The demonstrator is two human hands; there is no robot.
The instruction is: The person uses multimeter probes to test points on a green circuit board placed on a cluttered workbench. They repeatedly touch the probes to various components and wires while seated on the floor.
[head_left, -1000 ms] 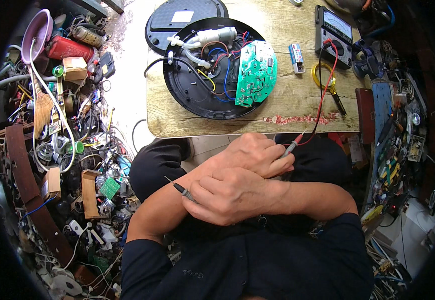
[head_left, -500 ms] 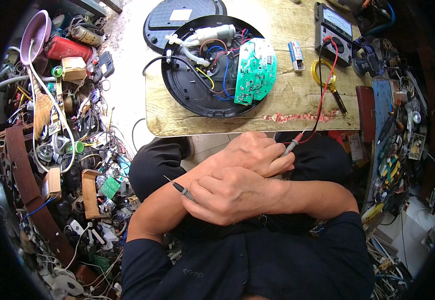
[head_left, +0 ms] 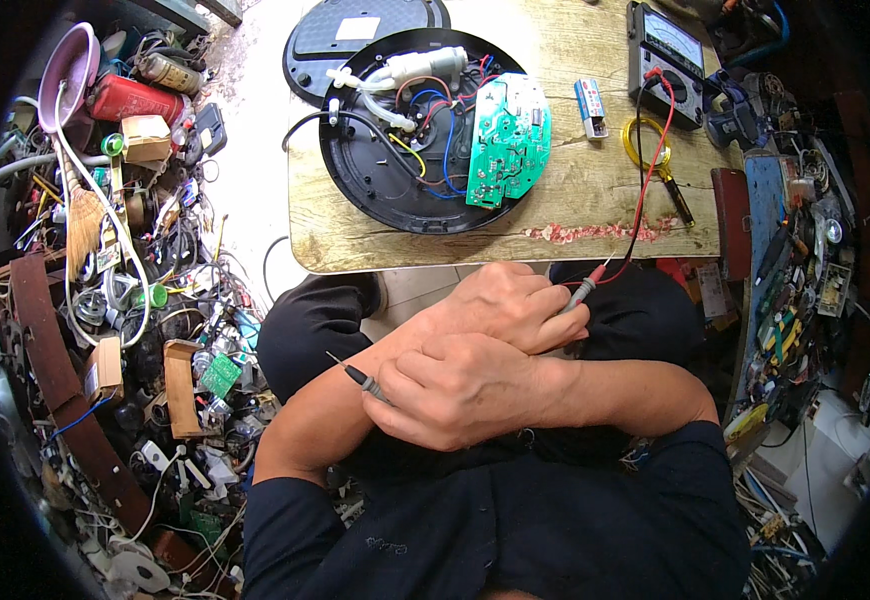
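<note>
My forearms are crossed over my lap. My left hand (head_left: 515,308), at the upper right of the cross, is closed round a red-collared grey test probe (head_left: 583,292) whose tip points up and right. Lower and to the left, my right hand (head_left: 445,392) closes on a black-collared grey test probe (head_left: 363,383), its thin tip past my left forearm. Red and black leads run to an analog multimeter (head_left: 690,95) on the table. Ahead of my hands lies a round black appliance base (head_left: 375,185) with a green circuit board (head_left: 507,140), coloured wires and a white tube assembly.
A second round black cover (head_left: 315,45) lies behind the base on the wooden table (head_left: 595,190). Near the meter are a small blue-and-white box (head_left: 592,110) and a yellow ring with a black handle (head_left: 677,200). Scrap parts crowd the left floor; tools fill the right side.
My hands and both probes stay as they were. The table and its things appear shifted very slightly up and left.
</note>
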